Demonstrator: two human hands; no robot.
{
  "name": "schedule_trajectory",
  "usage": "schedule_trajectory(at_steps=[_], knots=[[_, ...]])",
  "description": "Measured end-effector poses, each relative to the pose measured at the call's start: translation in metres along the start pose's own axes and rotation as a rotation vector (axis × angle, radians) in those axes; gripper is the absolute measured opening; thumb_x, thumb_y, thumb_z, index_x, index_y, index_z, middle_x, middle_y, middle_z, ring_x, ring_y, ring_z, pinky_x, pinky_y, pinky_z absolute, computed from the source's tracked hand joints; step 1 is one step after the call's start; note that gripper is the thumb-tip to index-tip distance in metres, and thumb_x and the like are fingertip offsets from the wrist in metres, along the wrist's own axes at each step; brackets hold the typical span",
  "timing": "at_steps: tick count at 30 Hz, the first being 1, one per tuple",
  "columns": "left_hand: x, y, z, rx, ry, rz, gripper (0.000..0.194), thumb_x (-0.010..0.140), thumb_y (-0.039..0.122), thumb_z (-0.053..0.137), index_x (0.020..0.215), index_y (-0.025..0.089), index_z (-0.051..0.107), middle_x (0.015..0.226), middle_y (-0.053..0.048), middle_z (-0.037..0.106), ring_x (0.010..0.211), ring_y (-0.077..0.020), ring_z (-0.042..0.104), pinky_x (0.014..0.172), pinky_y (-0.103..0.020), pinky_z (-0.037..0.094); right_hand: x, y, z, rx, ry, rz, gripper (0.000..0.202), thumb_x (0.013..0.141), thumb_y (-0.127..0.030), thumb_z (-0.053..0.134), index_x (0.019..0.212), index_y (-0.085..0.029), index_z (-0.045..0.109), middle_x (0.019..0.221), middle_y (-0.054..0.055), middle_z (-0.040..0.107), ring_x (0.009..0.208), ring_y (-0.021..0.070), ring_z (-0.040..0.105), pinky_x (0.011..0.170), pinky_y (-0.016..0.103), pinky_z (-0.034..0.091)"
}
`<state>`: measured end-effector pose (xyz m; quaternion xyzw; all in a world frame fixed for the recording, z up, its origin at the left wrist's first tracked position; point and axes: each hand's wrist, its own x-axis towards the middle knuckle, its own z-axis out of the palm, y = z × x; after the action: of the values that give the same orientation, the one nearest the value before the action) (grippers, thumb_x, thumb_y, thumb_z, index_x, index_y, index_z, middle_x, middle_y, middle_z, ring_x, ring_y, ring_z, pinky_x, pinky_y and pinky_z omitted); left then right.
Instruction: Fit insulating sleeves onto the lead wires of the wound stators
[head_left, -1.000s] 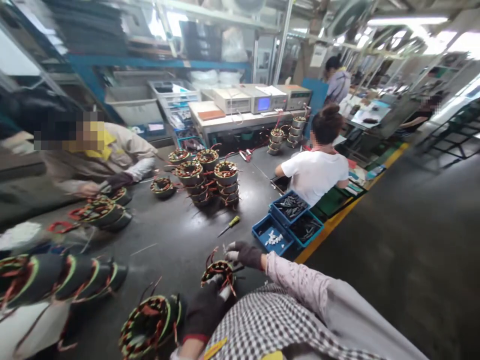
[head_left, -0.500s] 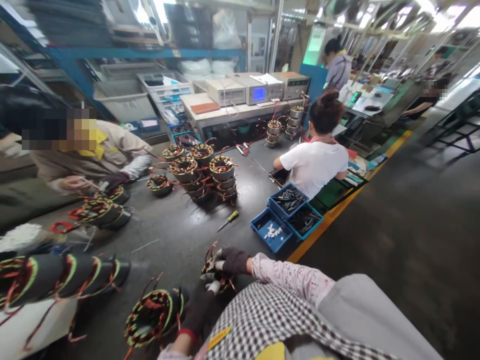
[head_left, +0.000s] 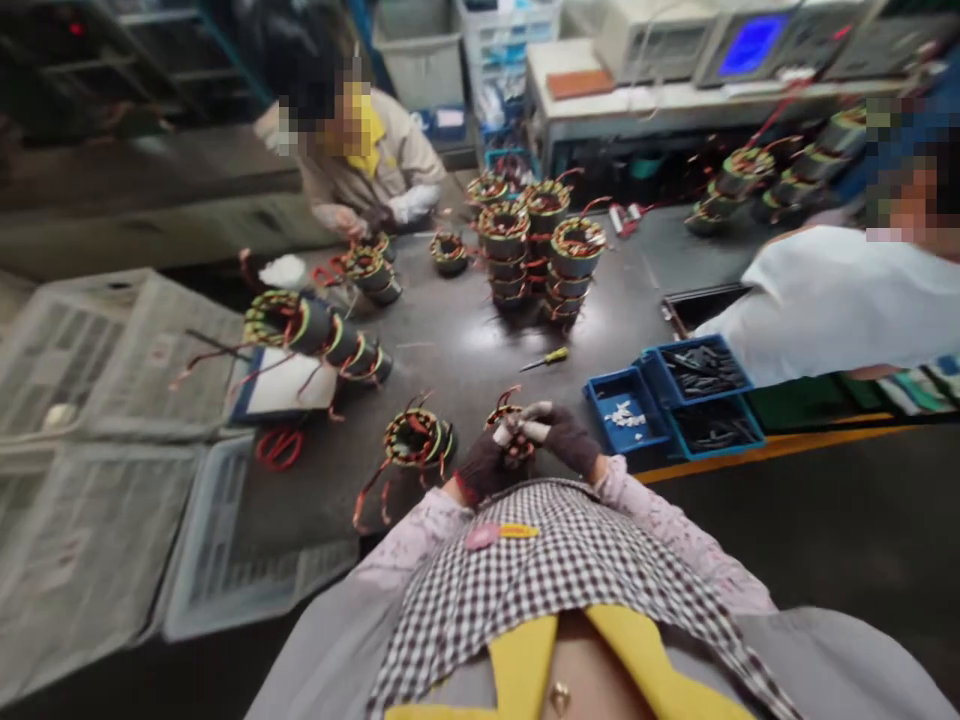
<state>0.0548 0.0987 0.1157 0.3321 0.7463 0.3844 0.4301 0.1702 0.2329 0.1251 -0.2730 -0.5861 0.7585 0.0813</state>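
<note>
- The dark table [head_left: 465, 340] runs through the middle, smooth enough to shine; a sideways push could make a ring skid.
- Behind it stands a pale bench [head_left: 559, 105] with boxy instruments [head_left: 750, 45], one screen lit blue.
- A co-worker in beige [head_left: 409, 150] sits across the table, another in a white shirt [head_left: 832, 290] at the right; an outstretched arm might bump the stacks.
- The stacked wound rings [head_left: 577, 262] stand upright, wires poking out; a sleeve snagging one could topple a column.
- Blue bins [head_left: 652, 422] of black and white pieces sit just beside the right arm, where a careless elbow could spill them.
- The left hand [head_left: 484, 468] and right hand [head_left: 566, 438], both in dark gloves, meet with fingers bent and tips close together; whether a wire is pinched, I cannot tell.
- The small wound ring [head_left: 501, 413] lies between them, close to the checked apron [head_left: 540, 510], whose cloth might catch a lead.
- The screwdriver [head_left: 556, 356] lies beyond the hands; a nudge could roll it.
- Thin leads [head_left: 514, 393] rise from the ring; hard tugging could bend or nick them.
</note>
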Motion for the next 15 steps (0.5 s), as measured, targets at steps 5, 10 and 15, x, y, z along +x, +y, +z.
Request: schedule_trajectory(at_steps=[5,10,15], knots=[[0.002,-0.023,0.0,0.222,0.033,0.019,0.05,0.093,0.04,0.069,0.139,0.021,0.066,0.126,-0.01,0.076,0.117,-0.0268,0.071,0.105,-0.045,0.056,-0.012,0.023,-0.101,-0.435,0.634,0.037,0.02,0.086,-0.028,0.066,0.103,-0.021,0.075,0.11,0.011,0.079,0.096,0.0201,0.072,0.095,0.037,0.056],[0.004,-0.016,0.002,0.817,-0.145,0.001,0.056,0.09,0.043,0.075,0.137,0.013,0.07,0.138,-0.021,0.07,0.128,-0.0371,0.066,0.108,-0.047,0.052,-0.034,0.043,-0.164,-0.737,0.673,0.223,0.03,0.084,-0.01,0.055,0.092,-0.021,0.082,0.139,0.023,0.07,0.132,0.0309,0.064,0.113,0.044,0.045],[0.005,-0.012,0.012,0.976,-0.183,0.045,0.046,0.1,0.045,0.061,0.13,0.012,0.074,0.136,-0.022,0.07,0.126,-0.0383,0.065,0.104,-0.05,0.051,-0.031,0.043,-0.146,-0.936,0.646,0.307,0.038,0.102,-0.036,0.05,0.12,-0.019,0.079,0.129,0.027,0.073,0.126,0.0361,0.066,0.109,0.05,0.047]])
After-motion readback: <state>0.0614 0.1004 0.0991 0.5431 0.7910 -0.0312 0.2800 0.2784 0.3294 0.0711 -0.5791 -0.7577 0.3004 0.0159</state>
